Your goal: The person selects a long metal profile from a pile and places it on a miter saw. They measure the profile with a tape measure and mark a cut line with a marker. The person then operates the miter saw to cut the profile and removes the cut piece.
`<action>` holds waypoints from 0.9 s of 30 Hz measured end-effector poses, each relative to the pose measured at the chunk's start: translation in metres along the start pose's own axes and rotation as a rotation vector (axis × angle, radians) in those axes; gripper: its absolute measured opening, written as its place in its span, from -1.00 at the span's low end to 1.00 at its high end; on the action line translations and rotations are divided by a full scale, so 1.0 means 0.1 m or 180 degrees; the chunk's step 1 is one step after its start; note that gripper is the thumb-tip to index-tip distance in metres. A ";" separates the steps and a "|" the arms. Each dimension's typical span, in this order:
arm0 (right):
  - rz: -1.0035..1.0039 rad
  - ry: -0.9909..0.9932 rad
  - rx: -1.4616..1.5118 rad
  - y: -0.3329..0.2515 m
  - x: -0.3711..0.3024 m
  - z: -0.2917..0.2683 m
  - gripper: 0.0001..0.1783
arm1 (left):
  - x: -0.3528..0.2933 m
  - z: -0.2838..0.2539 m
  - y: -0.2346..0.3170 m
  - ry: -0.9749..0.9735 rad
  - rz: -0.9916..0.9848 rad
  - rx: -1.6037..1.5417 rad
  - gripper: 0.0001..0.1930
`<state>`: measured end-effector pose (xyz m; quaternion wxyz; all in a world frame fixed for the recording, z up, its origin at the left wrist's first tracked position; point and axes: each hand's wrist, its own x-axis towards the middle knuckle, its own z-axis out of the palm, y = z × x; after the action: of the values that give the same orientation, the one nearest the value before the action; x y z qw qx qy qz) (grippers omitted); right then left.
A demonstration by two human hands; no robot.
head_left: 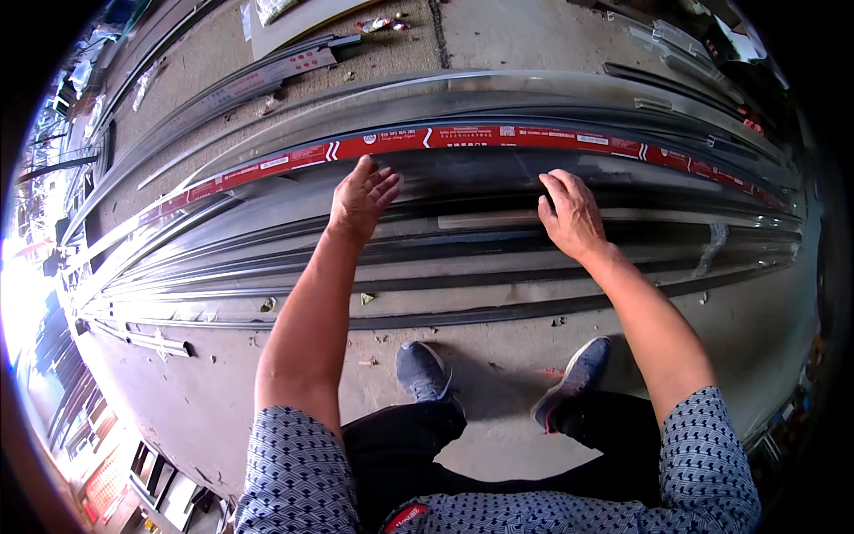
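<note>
My left hand [363, 198] is held over the long bars on the floor, fingers loosely bent and apart, with nothing in it. Its fingertips are close to the lower edge of a long bar with a red printed film strip [400, 140]; I cannot tell whether they touch it. To the right, my right hand [569, 212] is above a dark grey bar [471, 171], its fingers curled and a gap showing between thumb and forefinger. Nothing shows in that hand. Both long bars run across the view from left to right.
Several dark and silver bars [418, 283] lie between the red strip and my shoes [422, 370]. Beyond it are a clear-wrapped length [498, 82] and a stack of profiles [258, 82]. More profiles [689, 53] lie far right. Short offcuts [160, 341] are at left.
</note>
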<state>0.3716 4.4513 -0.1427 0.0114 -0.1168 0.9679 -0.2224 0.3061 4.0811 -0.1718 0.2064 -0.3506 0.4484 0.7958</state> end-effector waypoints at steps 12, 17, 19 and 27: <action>-0.0158 0.0199 -0.0055 0.11 0.03 0.15 -0.61 | 0.50 0.07 0.04 0.0569 0.0127 -0.0351 -0.53; -0.0100 0.0314 -0.0016 0.08 0.09 0.17 -0.66 | 0.60 0.24 -0.01 0.0909 0.0232 -0.0721 -0.47; -0.0169 0.0456 0.0017 0.07 0.11 0.20 -0.68 | 0.67 0.22 0.01 0.1013 0.0162 -0.0821 -0.48; -0.0212 0.0490 -0.0127 0.09 0.15 0.25 -0.69 | 0.57 0.38 0.01 0.0880 0.0183 -0.0788 -0.62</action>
<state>0.3569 4.4450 -0.1681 -0.0728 -0.1317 0.9657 -0.2116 0.2530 4.1143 -0.2005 0.0753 -0.4663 0.3810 0.7948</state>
